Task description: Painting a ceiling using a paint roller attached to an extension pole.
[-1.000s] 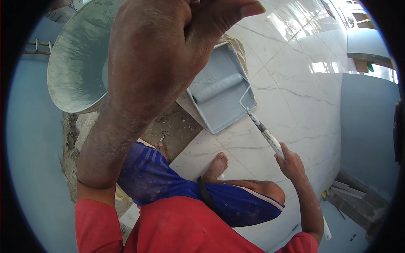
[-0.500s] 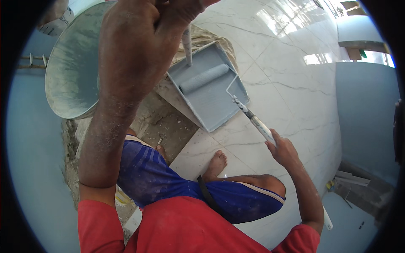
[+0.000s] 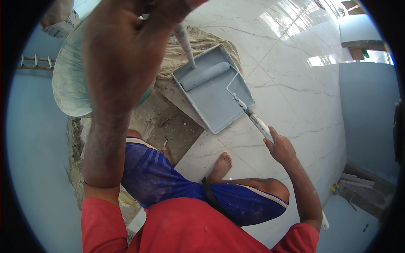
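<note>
My right hand point(image 3: 280, 145) is closed round the paint-spattered handle of a paint roller point(image 3: 206, 76). The roller's sleeve, coated in pale grey-blue paint, lies across the upper part of a grey paint tray point(image 3: 217, 116) on the floor. Close up, my left hand point(image 3: 126, 50) is raised at the top, its curled fingers partly cut off by the frame edge. From beneath it a white-spattered stick point(image 3: 184, 44) slants down, its lower end in the tray beside the sleeve. The grip on it is partly hidden. Behind my left forearm stands a large paint-smeared bucket point(image 3: 69, 90).
A crumpled beige cloth point(image 3: 202, 36) lies under the tray's far side. White marbled tiles point(image 3: 291, 97) border a rough bare patch point(image 3: 183, 128) of floor. A ladder point(image 3: 38, 62) shows at left, pale blue walls point(image 3: 367, 109) at the sides, and scrap boards point(image 3: 356, 181) at right.
My left hand has shifted slightly left, and more of the stick and cloth shows. The view has shifted a little; the roller remains in the tray, in my right hand.
</note>
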A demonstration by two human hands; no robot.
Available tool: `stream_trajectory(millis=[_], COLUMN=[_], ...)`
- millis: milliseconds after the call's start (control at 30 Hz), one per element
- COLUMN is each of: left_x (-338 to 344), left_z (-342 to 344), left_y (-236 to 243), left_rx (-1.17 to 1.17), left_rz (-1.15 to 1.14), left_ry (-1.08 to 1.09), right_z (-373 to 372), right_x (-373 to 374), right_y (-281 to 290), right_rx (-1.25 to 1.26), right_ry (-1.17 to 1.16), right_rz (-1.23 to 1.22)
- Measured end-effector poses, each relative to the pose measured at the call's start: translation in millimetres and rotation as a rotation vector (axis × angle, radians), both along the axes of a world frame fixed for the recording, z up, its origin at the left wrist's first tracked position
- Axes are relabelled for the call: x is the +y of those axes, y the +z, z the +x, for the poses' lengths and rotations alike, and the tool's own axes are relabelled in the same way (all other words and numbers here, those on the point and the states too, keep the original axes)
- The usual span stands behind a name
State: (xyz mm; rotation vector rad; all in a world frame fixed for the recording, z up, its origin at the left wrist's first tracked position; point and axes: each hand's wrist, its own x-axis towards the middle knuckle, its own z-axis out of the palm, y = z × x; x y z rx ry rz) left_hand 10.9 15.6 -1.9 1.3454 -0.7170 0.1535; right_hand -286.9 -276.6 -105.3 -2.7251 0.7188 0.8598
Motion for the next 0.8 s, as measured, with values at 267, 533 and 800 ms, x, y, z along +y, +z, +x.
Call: stream_trajectory(millis=[267, 533, 800], left_x=[-5.2, 15.7, 2.8], left_z=[-23.7, -9.7, -16.7], left_y=[12.5, 11.4, 13.6], left_rx=[-0.033, -0.244, -0.176], left_rz=[0.021, 0.247, 0.231], left_ry=[0.237, 0.083, 0.106], right_z=[22.0, 13.1, -9.9], right_x=[-3.5, -14.3, -4.2], right_y=[-29.3, -65.9, -130.5], right_rx=[-0.029, -0.101, -0.219], right_ry=[0.014, 0.026, -0.015], right_rz=[0.003, 0.053, 0.1])
